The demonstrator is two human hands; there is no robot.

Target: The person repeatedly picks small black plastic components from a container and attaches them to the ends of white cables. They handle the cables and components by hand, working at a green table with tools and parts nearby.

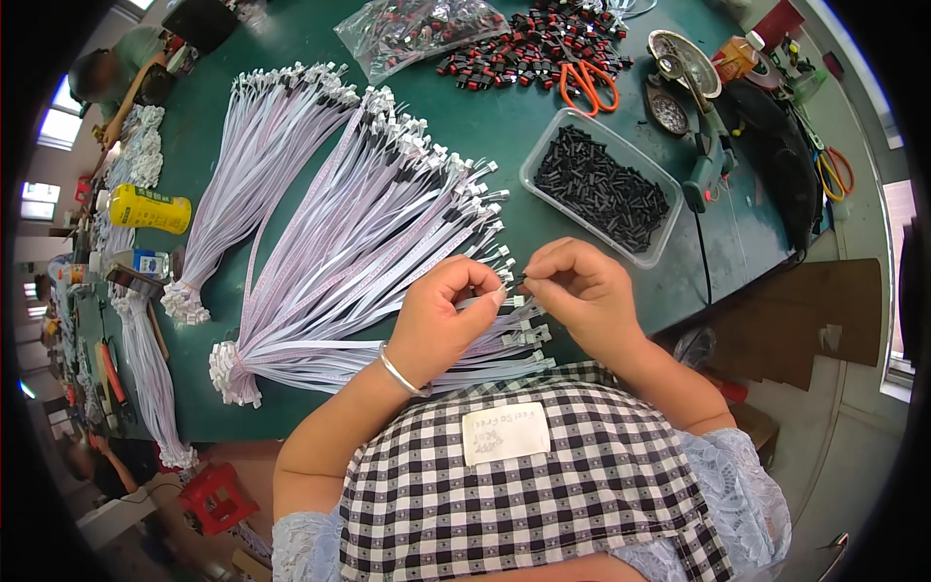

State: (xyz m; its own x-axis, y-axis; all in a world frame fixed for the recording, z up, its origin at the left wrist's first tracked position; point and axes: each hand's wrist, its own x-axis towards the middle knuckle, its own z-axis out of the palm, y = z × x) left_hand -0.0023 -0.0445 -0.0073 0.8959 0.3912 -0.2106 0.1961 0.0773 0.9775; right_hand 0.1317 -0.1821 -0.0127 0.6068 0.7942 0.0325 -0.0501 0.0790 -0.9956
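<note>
Close in front of my apron, my left hand [441,315] pinches the end of a thin white cable, thumb against forefinger; the fingers partly hide it. Facing it, my right hand [587,296] has its fingertips pressed together on a small black tube [519,279], which sits right at the cable end. Under and beside my left hand fans a large bundle of white flat cables [320,242], with white plugs and some black tubes at their ends. Beyond my right hand stands a clear plastic box [531,160] full of short black tubes [601,189].
A second cable bundle [257,145] and a yellow bottle [150,209] lie left. Orange-handled scissors [587,87] rest by a heap of black-and-red parts [533,48] and a plastic bag [417,34]. A green glue gun [711,160] lies right, its black cord running toward the table edge.
</note>
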